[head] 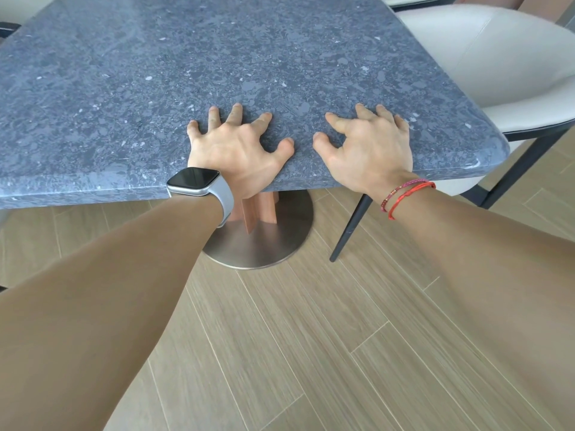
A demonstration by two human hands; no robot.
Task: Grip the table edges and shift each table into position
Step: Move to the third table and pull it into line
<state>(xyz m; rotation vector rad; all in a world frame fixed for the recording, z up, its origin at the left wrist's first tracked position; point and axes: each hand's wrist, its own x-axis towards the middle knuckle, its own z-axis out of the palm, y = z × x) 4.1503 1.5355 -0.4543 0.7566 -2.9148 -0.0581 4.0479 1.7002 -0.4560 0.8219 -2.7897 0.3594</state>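
A blue-grey speckled stone table [217, 63] fills the upper part of the view, standing on a wooden post with a round metal base [264, 241]. Both my hands lie on its top at the near edge. My left hand [239, 147], with a watch on the wrist, has its fingers spread and arched, fingertips and thumb pressing down on the surface. My right hand [367, 144], with red bracelets on the wrist, lies the same way just to the right. All fingers and both thumbs stay on top of the slab; none wraps under the edge.
A white upholstered chair [497, 57] with dark legs [351, 225] stands close against the table's right side. A second pale seat [413, 0] shows at the top right. A wood-plank floor [311, 337] lies below me.
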